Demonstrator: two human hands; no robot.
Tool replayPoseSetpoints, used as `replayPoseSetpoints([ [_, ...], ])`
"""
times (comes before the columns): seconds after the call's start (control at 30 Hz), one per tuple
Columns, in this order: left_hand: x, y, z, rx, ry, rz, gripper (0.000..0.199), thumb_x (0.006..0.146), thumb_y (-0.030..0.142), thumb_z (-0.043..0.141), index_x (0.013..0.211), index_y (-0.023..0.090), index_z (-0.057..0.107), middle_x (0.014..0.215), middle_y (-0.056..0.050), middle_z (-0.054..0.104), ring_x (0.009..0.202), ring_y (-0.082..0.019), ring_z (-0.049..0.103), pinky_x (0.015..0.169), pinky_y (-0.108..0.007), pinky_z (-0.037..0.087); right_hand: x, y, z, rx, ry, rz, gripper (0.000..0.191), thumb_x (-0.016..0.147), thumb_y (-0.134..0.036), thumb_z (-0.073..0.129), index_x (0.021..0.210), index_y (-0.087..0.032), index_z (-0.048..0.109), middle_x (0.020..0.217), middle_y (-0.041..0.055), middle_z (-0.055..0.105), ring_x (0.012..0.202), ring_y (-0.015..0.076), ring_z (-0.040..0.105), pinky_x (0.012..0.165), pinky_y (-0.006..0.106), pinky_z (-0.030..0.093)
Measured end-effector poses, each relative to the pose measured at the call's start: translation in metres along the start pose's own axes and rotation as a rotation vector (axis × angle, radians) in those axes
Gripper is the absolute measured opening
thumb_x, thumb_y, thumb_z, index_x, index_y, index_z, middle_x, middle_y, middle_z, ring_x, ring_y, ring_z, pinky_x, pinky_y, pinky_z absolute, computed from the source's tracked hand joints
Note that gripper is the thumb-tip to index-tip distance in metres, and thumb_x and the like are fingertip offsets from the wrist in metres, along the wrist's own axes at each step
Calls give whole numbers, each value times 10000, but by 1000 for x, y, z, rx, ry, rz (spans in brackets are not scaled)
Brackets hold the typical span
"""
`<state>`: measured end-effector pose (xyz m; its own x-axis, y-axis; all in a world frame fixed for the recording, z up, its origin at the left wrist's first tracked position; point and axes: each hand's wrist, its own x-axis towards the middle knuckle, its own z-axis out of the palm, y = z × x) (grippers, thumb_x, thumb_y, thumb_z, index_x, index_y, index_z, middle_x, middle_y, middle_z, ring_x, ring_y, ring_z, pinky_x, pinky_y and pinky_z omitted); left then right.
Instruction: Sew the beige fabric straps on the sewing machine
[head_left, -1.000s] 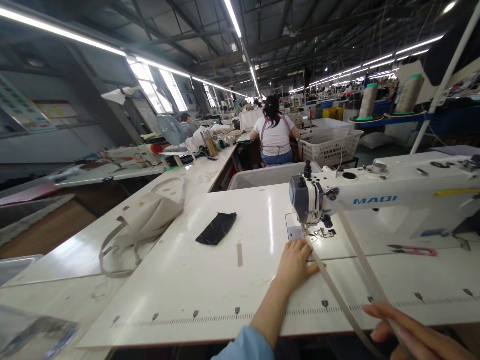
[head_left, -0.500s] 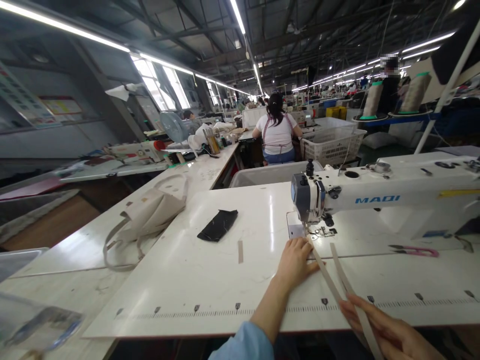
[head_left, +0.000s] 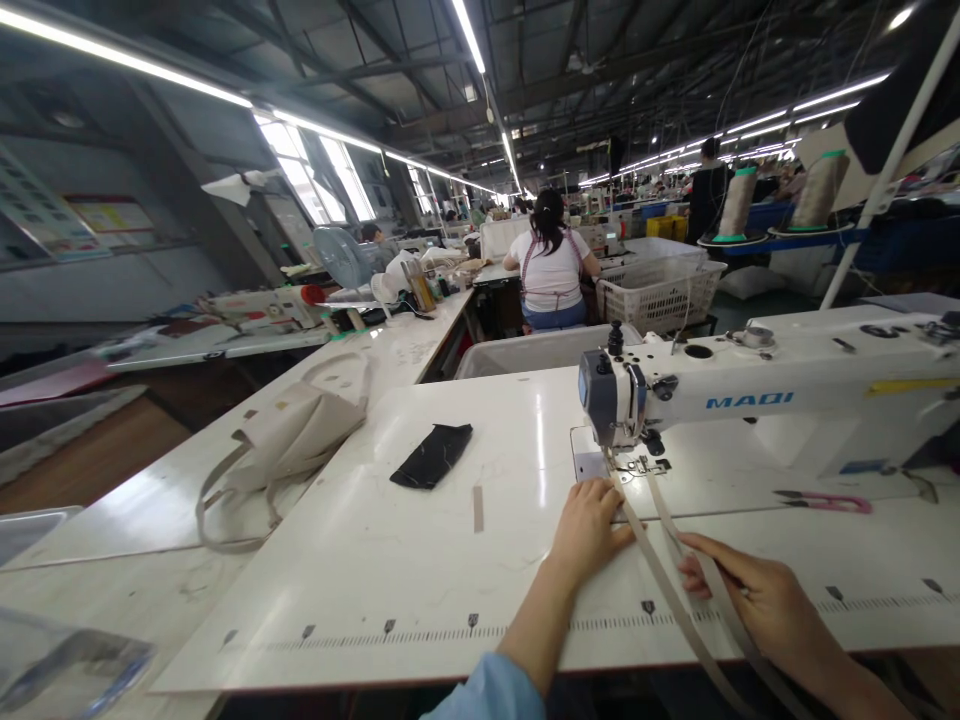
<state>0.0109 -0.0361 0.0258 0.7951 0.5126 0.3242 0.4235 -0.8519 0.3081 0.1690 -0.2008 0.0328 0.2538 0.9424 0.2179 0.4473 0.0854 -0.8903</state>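
Observation:
A long beige fabric strap (head_left: 660, 577) runs from under the needle area of the white sewing machine (head_left: 750, 400) toward me and drops over the table's front edge. My left hand (head_left: 592, 530) lies palm down on the table just in front of the needle, its fingertips and thumb beside the strap and touching it. Farther right, my right hand (head_left: 765, 600) pinches another length of the strap between thumb and fingers, above the table. That length's free-looking end reaches up to the machine's metal guide (head_left: 649, 467).
Pink-handled thread snips (head_left: 825, 502) lie at the right. On the left are a black fabric piece (head_left: 433, 456), a short beige strip (head_left: 478, 509) and a beige bag (head_left: 292, 440) with straps. A co-worker (head_left: 553, 260) sits ahead beside a white basket (head_left: 660, 290).
My right hand has moved up and forward, bringing its length of strap closer to the machine's guide. My left hand stays in nearly the same place.

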Motion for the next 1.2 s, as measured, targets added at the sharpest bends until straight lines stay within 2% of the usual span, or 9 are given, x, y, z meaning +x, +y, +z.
replayPoseSetpoints([
  [0.13, 0, 0, 0, -6, 9, 6, 291, 807, 438, 591, 963, 194, 558, 1066, -70, 570, 1016, -241, 520, 878, -392, 427, 26, 12, 0, -249, 9, -205, 270, 874, -402, 494, 1030, -236, 637, 957, 41, 679, 845, 177, 645, 778, 270, 531],
  [0.23, 0, 0, 0, 0, 11, 5, 283, 810, 428, 589, 966, 194, 558, 1058, -71, 570, 1014, -241, 518, 875, -391, 428, 42, 28, 1, -497, -22, -302, 285, 899, -411, 453, 1052, -241, 623, 804, 23, 639, 711, 153, 624, 638, 250, 509],
  [0.33, 0, 0, 1, 10, 6, -1, 281, 815, 424, 581, 981, 199, 557, 1055, -73, 570, 1006, -245, 521, 862, -398, 433, 50, 39, 6, -681, -25, -293, 328, 921, -423, 394, 1111, -234, 581, 775, 13, 568, 655, 150, 586, 546, 248, 467],
  [0.5, -1, -1, 2, 9, 13, -3, 253, 811, 394, 588, 972, 201, 556, 1050, -72, 579, 999, -243, 526, 846, -393, 442, 45, 40, 19, -612, 11, -331, 333, 952, -350, 334, 1200, -209, 508, 812, 23, 547, 740, 153, 576, 645, 250, 471],
  [0.7, -1, -1, 4, 2, 20, -6, 246, 805, 357, 596, 987, 196, 562, 1042, -75, 587, 996, -239, 534, 843, -382, 448, 40, 33, 31, -671, 29, -354, 299, 955, -304, 337, 1114, -178, 557, 802, 34, 557, 741, 148, 577, 657, 251, 470],
  [0.87, -1, -1, 4, 4, 15, -7, 274, 782, 360, 623, 991, 194, 561, 1046, -75, 591, 1001, -244, 537, 855, -387, 446, 44, 35, 31, -762, 42, -323, 300, 947, -336, 350, 1115, -202, 559, 821, 29, 566, 775, 162, 586, 626, 257, 489],
  [1.07, 0, 0, 4, 0, 4, -18, 245, 794, 352, 606, 963, 183, 555, 1044, -78, 592, 1003, -240, 536, 860, -386, 446, 42, 39, 26, -671, -19, -350, 322, 953, -315, 320, 1171, -211, 534, 862, 28, 572, 811, 153, 587, 651, 241, 496],
  [1.2, 0, 0, 4, -4, -9, -27, 244, 784, 344, 619, 958, 185, 555, 1039, -80, 594, 1005, -247, 536, 865, -392, 442, 41, 36, 26, -649, -34, -340, 307, 953, -287, 322, 1139, -202, 552, 856, 32, 564, 820, 157, 578, 686, 258, 489],
])
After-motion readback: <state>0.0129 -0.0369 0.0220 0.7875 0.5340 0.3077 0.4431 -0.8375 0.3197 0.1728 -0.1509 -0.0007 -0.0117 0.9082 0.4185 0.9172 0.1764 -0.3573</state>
